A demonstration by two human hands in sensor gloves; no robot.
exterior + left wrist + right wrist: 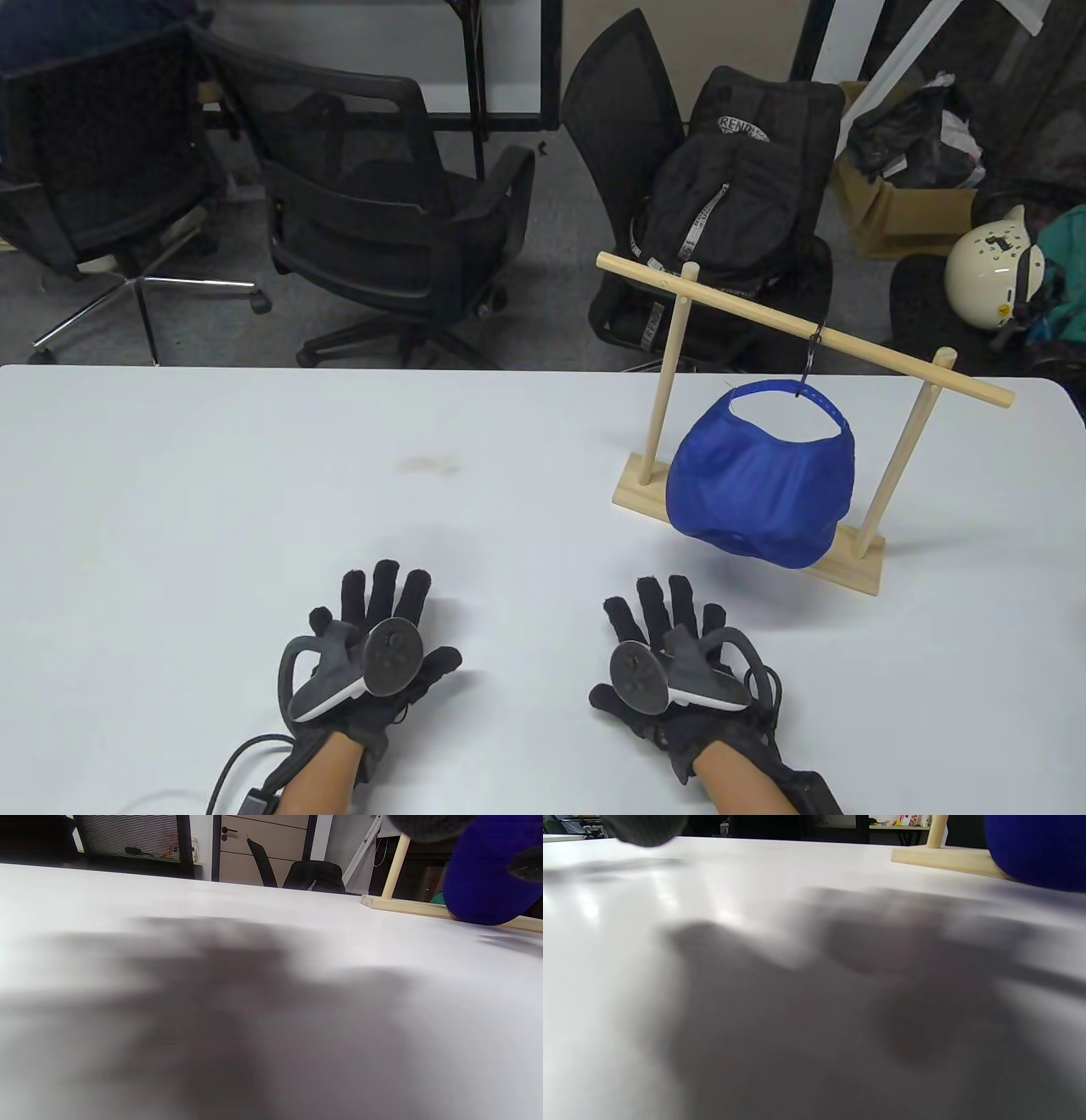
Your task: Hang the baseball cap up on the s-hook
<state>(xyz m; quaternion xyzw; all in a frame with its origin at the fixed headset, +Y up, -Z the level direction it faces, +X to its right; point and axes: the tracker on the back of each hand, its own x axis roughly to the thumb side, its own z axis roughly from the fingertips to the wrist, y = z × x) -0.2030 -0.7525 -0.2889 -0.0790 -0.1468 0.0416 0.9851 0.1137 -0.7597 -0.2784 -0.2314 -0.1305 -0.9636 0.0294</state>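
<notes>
A blue baseball cap (759, 488) hangs by its back strap from a black s-hook (813, 352) on the crossbar of a wooden rack (747, 526) at the table's right. The cap's lower edge hangs near the rack's base. The cap also shows in the left wrist view (483, 878) and the right wrist view (1039, 851). My left hand (377, 628) rests flat on the table at the front, fingers spread, holding nothing. My right hand (670, 632) rests flat the same way, in front of the rack and apart from the cap.
The white table (339, 475) stretches to the left and back. Behind it stand black office chairs (373, 212), a black backpack (738, 204) on a chair, a cardboard box (899, 204) and a white helmet (993, 263).
</notes>
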